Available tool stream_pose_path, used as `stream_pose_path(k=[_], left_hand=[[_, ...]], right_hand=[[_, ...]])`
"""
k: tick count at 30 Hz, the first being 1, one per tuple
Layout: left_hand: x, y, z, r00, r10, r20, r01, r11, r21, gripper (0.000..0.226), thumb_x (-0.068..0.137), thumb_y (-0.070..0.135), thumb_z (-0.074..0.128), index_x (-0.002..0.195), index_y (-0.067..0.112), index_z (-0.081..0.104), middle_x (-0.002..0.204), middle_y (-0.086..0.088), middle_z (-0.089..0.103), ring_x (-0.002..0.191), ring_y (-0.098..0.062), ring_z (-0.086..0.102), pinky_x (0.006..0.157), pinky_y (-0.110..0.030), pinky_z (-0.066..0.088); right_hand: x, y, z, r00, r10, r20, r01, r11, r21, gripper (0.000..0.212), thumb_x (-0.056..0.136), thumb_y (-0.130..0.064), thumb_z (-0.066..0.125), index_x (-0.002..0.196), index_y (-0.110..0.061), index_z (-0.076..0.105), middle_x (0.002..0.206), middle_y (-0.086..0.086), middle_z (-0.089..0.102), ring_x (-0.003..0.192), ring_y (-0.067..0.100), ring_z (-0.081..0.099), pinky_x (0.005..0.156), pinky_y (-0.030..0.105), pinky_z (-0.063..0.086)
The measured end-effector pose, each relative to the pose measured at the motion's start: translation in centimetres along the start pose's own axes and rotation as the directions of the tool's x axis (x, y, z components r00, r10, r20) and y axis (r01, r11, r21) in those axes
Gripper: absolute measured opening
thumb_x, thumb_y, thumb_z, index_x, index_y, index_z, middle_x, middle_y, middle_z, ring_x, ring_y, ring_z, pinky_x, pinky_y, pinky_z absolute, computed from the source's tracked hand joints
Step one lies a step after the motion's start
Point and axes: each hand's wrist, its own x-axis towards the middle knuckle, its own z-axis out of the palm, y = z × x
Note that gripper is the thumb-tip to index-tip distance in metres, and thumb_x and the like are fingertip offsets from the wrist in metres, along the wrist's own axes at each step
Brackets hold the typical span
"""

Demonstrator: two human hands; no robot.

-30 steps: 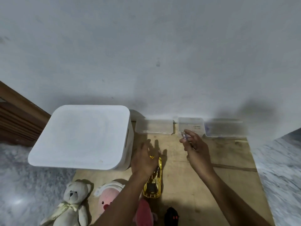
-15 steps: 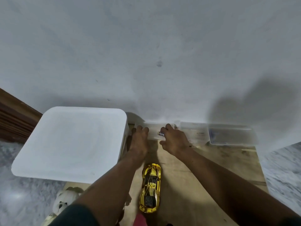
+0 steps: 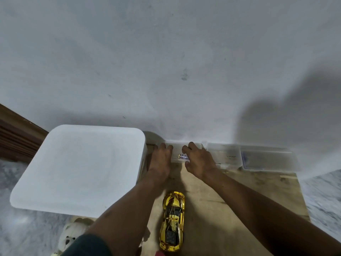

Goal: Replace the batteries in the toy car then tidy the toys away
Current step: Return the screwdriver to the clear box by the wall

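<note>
We face a plain white wall (image 3: 166, 61), with a bare wooden board (image 3: 212, 209) laid on the floor against it. In the head view, a large white lidded plastic storage box (image 3: 79, 169) stands at the left. A small clear plastic box (image 3: 177, 146) sits against the wall, with two more clear boxes (image 3: 224, 156) beside it. Our left hand (image 3: 162, 156) lies with relaxed fingers against the small box's left end and holds nothing. Our right hand (image 3: 199, 159) arches over its right side. A small purple-and-silver battery (image 3: 181, 156) shows at its thumb, and we cannot tell whether it is pinched or already lying in the box. The shiny gold toy car (image 3: 173, 220) rests on the board between our forearms, well apart from both hands. We judge this a battery hand-off at the box: we should steady the box with the left hand and keep spent and fresh cells apart.
</note>
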Motion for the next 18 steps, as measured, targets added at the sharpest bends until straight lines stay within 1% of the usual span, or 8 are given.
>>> stream_pose_path(k=[5, 8, 11, 13, 14, 16, 17, 18], left_hand=[[1.0, -0.1, -2.7, 0.996, 0.079, 0.040, -0.081, 0.995, 0.062, 0.043, 0.092, 0.011, 0.065, 0.133, 0.012, 0.053, 0.133, -0.015, 0.058, 0.120, -0.033, 0.059, 0.097, -0.037, 0.050], [1.6, -0.4, -3.8, 0.993, 0.094, 0.073, -0.098, 0.993, 0.061, 0.042, 0.091, 0.007, 0.063, 0.132, 0.013, 0.055, 0.133, -0.013, 0.061, 0.119, -0.031, 0.062, 0.097, -0.035, 0.050], [2.0, -0.6, -4.7, 0.992, 0.087, 0.092, -0.089, 0.996, 0.018, 0.042, 0.089, 0.006, 0.065, 0.130, 0.014, 0.060, 0.129, -0.011, 0.064, 0.115, -0.030, 0.064, 0.096, -0.035, 0.054], [2.2, -0.8, -5.4, 0.993, 0.072, 0.094, -0.070, 0.997, -0.022, 0.039, 0.084, 0.010, 0.068, 0.123, 0.017, 0.065, 0.121, -0.009, 0.067, 0.106, -0.029, 0.068, 0.088, -0.035, 0.057], [2.3, -0.8, -5.6, 0.994, 0.065, 0.083, -0.062, 0.997, -0.036, 0.038, 0.083, 0.012, 0.066, 0.120, 0.018, 0.066, 0.118, -0.007, 0.068, 0.102, -0.028, 0.069, 0.085, -0.034, 0.057], [2.4, -0.8, -5.9, 0.997, 0.067, 0.040, -0.066, 0.997, -0.040, 0.035, 0.082, 0.013, 0.063, 0.117, 0.019, 0.067, 0.114, -0.007, 0.070, 0.099, -0.027, 0.069, 0.084, -0.034, 0.057], [2.4, -0.7, -6.0, 0.997, 0.074, 0.022, -0.073, 0.997, -0.036, 0.035, 0.083, 0.014, 0.062, 0.117, 0.018, 0.067, 0.114, -0.007, 0.071, 0.100, -0.027, 0.068, 0.085, -0.035, 0.057], [2.4, -0.5, -6.1, 0.997, 0.081, 0.010, -0.081, 0.996, -0.028, 0.036, 0.084, 0.014, 0.060, 0.119, 0.018, 0.067, 0.115, -0.007, 0.071, 0.102, -0.027, 0.068, 0.087, -0.037, 0.056]], right_hand=[[-0.4, 0.5, 0.2, 0.998, 0.031, -0.054, -0.028, 0.998, 0.053, 0.048, 0.087, -0.024, 0.070, 0.131, -0.023, 0.050, 0.127, 0.002, 0.051, 0.100, 0.028, 0.062, 0.076, 0.033, 0.052], [-0.8, 0.9, 0.2, 0.993, 0.043, -0.113, -0.030, 0.993, 0.118, 0.052, 0.084, -0.034, 0.073, 0.130, -0.026, 0.051, 0.122, -0.002, 0.051, 0.094, 0.023, 0.063, 0.070, 0.030, 0.052], [-2.2, 0.7, -0.1, 0.943, 0.183, -0.280, -0.044, 0.897, 0.440, 0.042, 0.086, -0.034, 0.071, 0.125, -0.025, 0.059, 0.114, -0.006, 0.053, 0.088, 0.010, 0.058, 0.069, 0.023, 0.051], [-3.7, 0.0, -0.3, 0.872, 0.370, -0.320, -0.060, 0.729, 0.682, 0.030, 0.092, -0.020, 0.066, 0.122, -0.022, 0.065, 0.106, -0.005, 0.056, 0.085, 0.004, 0.056, 0.071, 0.019, 0.045], [-4.5, -0.6, -0.3, 0.845, 0.478, -0.240, -0.102, 0.584, 0.805, 0.028, 0.094, -0.013, 0.062, 0.121, -0.021, 0.066, 0.102, -0.003, 0.059, 0.084, 0.005, 0.057, 0.070, 0.019, 0.045], [-5.5, -2.0, -0.4, 0.790, 0.605, 0.101, -0.230, 0.140, 0.963, 0.028, 0.094, -0.004, 0.060, 0.118, -0.017, 0.068, 0.097, 0.005, 0.066, 0.080, 0.014, 0.062, 0.072, 0.026, 0.055], [-5.5, -2.5, -0.3, 0.749, 0.598, 0.284, -0.286, -0.094, 0.954, 0.028, 0.092, 0.000, 0.062, 0.115, -0.014, 0.070, 0.097, 0.009, 0.070, 0.079, 0.019, 0.066, 0.076, 0.031, 0.058], [-5.3, -2.8, -0.2, 0.711, 0.568, 0.416, -0.328, -0.255, 0.910, 0.026, 0.089, 0.002, 0.064, 0.110, -0.012, 0.071, 0.098, 0.012, 0.072, 0.081, 0.023, 0.070, 0.081, 0.035, 0.059]])
